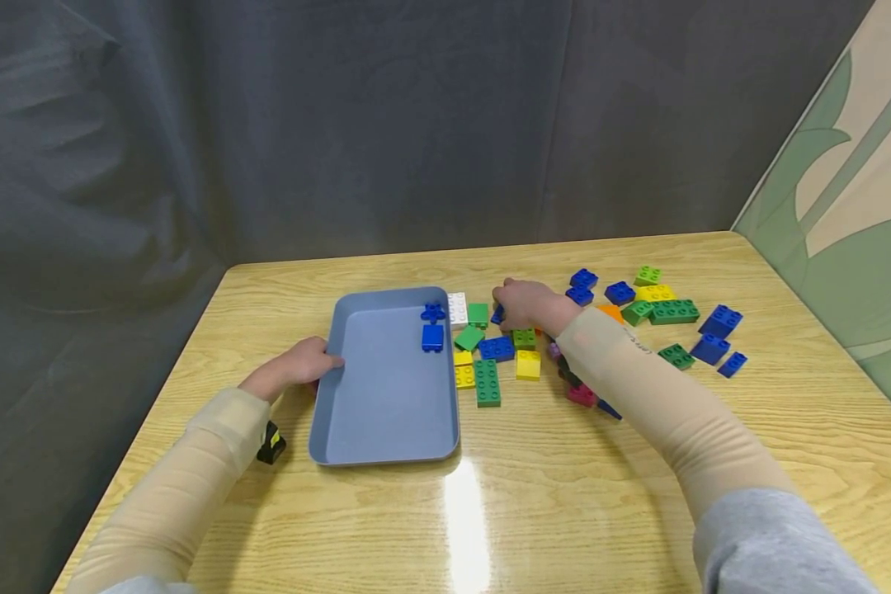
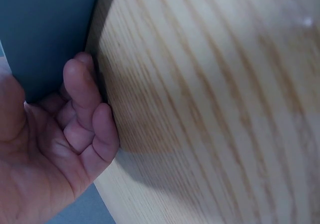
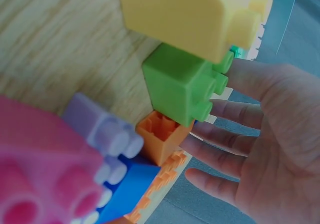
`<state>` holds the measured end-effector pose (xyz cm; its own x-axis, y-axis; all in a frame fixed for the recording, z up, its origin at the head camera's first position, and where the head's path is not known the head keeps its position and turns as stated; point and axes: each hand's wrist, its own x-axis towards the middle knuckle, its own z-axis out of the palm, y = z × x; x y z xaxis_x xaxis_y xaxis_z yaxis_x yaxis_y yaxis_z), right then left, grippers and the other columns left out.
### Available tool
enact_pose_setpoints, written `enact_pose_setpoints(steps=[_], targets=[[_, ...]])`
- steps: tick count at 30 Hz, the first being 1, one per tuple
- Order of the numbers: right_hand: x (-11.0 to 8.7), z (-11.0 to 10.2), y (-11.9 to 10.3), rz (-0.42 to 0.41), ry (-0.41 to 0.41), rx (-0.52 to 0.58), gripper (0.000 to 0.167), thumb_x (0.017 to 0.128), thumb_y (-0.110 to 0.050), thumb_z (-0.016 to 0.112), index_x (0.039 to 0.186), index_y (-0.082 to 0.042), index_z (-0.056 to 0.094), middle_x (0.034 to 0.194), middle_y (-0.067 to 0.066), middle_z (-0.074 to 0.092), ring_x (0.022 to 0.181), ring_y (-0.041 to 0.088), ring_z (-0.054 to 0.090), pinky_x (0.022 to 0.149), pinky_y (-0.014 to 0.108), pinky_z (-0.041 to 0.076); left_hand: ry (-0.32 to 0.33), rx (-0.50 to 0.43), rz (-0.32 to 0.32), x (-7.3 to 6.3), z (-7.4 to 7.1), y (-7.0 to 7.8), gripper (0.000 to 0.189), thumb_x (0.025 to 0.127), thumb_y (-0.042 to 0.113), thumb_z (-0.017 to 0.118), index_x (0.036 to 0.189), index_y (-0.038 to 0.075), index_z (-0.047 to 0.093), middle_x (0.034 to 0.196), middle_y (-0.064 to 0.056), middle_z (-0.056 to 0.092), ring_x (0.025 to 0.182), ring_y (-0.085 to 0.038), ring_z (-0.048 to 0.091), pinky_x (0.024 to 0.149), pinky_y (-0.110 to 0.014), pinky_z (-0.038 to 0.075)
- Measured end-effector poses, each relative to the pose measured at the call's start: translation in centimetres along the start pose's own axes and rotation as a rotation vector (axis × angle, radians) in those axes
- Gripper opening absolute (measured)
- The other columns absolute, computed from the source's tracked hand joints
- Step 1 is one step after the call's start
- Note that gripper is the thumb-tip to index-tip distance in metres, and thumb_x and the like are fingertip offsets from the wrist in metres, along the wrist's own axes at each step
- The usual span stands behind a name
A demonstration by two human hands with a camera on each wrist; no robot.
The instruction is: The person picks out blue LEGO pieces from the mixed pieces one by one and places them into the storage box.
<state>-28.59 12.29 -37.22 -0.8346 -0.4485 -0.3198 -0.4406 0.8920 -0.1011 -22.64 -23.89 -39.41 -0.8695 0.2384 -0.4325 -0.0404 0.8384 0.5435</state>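
1. The tray (image 1: 386, 412) lies left on the bench (image 1: 386, 528), long axis near-to-far; probably light and stiff, best held by its wall.
2. Left hand (image 1: 308, 360) pinches its left rim.
3. Right hand (image 1: 523, 303) reaches among bricks (image 1: 487, 384), fingers fairly straight, tips hidden; I cannot tell its hold.
4. Bricks look light, hard; pinch their sides.

a dark grey-blue cloth (image 1: 386, 132) hangs behind the surface (image 1: 371, 528) and continues down its left side, creased at the upper left and marked by a faint vertical seam right of the middle. the surface is pale yellowish wood with streaky grain, its back corners rounded. along the right stands a beige backdrop (image 1: 820, 194) with large muted-green leaf shapes; whether wall or fabric is unclear. a bright white reflection (image 1: 466, 520) stripes the near part of the wood.
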Motion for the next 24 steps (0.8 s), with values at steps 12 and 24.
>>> enact_pose_setpoints(steps=[12,24], targets=[[0.3,0.1,0.0,-0.015,0.017,-0.016,0.043,0.089,-0.024,0.07,0.124,-0.003,0.057,0.116,0.016,0.055,0.096,0.028,0.057,0.089,0.044,0.048,-0.012,0.003,-0.011,0.0,-0.1,-0.2,0.029,0.099,0.014,0.045,0.102,-0.012,0.058,0.08,-0.015,0.065,0.064,-0.021,0.063,0.062,-0.036,0.053],[0.0,-1.1,0.2,0.0,0.043,0.04,0.058,0.086,-0.025,0.072,0.136,-0.003,0.051,0.125,0.018,0.051,0.101,0.03,0.055,0.092,0.046,0.047,0.008,0.007,0.002,0.0,0.0,-0.1,0.031,0.1,0.015,0.046,0.106,-0.013,0.058,0.082,-0.017,0.065,0.063,-0.022,0.064,0.059,-0.036,0.054]])
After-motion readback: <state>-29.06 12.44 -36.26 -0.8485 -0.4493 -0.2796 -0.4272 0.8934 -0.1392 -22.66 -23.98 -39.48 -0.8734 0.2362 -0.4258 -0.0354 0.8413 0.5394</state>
